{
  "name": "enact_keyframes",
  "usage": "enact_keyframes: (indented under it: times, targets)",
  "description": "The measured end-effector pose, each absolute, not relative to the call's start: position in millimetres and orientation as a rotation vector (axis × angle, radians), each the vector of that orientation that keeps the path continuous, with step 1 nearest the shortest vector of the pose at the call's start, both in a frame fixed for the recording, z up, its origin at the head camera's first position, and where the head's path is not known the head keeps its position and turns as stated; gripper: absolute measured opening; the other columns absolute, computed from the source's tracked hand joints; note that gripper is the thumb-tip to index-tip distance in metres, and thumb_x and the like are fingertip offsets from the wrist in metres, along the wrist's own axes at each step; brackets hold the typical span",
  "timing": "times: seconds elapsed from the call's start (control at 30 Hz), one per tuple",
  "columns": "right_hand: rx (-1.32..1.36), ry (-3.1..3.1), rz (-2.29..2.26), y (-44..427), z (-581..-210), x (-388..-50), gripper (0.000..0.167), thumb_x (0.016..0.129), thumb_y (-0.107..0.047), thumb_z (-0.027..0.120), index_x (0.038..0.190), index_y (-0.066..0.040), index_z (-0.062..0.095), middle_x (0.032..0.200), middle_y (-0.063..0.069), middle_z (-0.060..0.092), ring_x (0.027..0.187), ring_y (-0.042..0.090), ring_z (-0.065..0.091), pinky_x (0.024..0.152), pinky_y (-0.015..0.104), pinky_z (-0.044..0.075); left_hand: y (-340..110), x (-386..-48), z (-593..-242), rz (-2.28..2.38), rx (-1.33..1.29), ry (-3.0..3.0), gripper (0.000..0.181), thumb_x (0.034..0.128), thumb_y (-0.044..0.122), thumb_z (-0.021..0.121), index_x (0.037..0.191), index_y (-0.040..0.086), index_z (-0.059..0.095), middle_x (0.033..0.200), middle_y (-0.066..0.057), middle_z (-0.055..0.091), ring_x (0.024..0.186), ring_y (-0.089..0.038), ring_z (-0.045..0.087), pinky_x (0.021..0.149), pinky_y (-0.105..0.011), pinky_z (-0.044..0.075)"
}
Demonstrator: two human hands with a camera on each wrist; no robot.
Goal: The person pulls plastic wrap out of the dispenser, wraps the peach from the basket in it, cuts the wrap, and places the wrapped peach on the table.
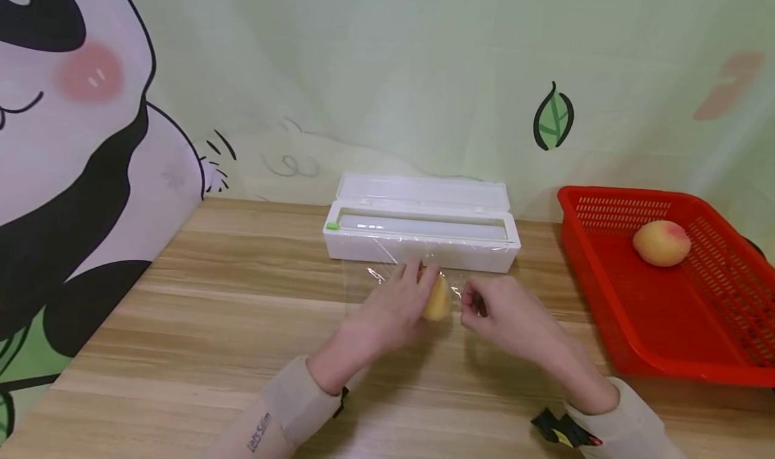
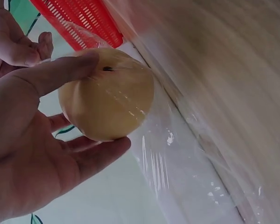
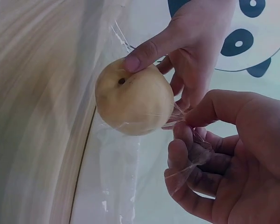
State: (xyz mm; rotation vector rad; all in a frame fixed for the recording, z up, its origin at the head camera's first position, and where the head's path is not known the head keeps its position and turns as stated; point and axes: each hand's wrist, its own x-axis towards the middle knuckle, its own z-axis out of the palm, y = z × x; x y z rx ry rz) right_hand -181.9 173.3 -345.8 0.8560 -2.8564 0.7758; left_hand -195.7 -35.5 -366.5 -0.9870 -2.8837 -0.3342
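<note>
A yellow peach (image 1: pixel 437 299) is gripped by my left hand (image 1: pixel 396 305), its thumb near the dark stem spot of the peach (image 2: pixel 116 100) in the left wrist view. Clear plastic film (image 2: pixel 156 172) lies against the fruit and stretches toward the white film box (image 1: pixel 424 252). My right hand (image 1: pixel 505 314), just right of the peach, pinches a gathered edge of the film between thumb and index finger. In the right wrist view the right hand (image 3: pixel 238 154) has its other fingers curled beside crumpled film, and the peach (image 3: pixel 135 100) is close by.
The film box stands at the table's back with its lid (image 1: pixel 424 193) raised and a green slider (image 1: pixel 332 226) at its left end. On the right is a red basket (image 1: pixel 630 338) holding another peach (image 1: pixel 661 243). A printed cloth (image 1: pixel 393 95) hangs behind the wooden table (image 1: pixel 242 297).
</note>
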Motion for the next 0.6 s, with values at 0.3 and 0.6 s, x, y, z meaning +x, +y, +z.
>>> enact_keyframes:
  times: [0.3, 0.6]
  targets:
    - [0.839, -2.878, 0.735, 181.1, -339.9, -181.8, 0.016, 0.081, -0.001, 0.071, 0.080, -0.015, 0.063, 0.071, -0.007, 0.055, 0.066, 0.012, 0.051, 0.059, 0.029, 0.048, -40.7, -208.4, -360.7, -0.458, -1.030, -2.898, 0.080, 0.0814, 0.017, 0.087, 0.146, 0.003, 0.042, 0.128, -0.013, 0.055, 0.108, -0.025, 0.058, 0.090, -0.038, 0.054]
    - [0.880, -2.917, 0.682, 187.0, -337.2, -182.8, 0.016, 0.086, -0.003, 0.074, 0.084, -0.015, 0.064, 0.074, -0.007, 0.057, 0.070, 0.014, 0.054, 0.064, 0.030, 0.051, -45.1, -214.7, -361.6, -0.548, -1.081, -2.815, 0.067, 0.0789, 0.017, 0.088, 0.133, 0.006, 0.051, 0.123, -0.010, 0.053, 0.097, -0.020, 0.058, 0.084, -0.034, 0.054]
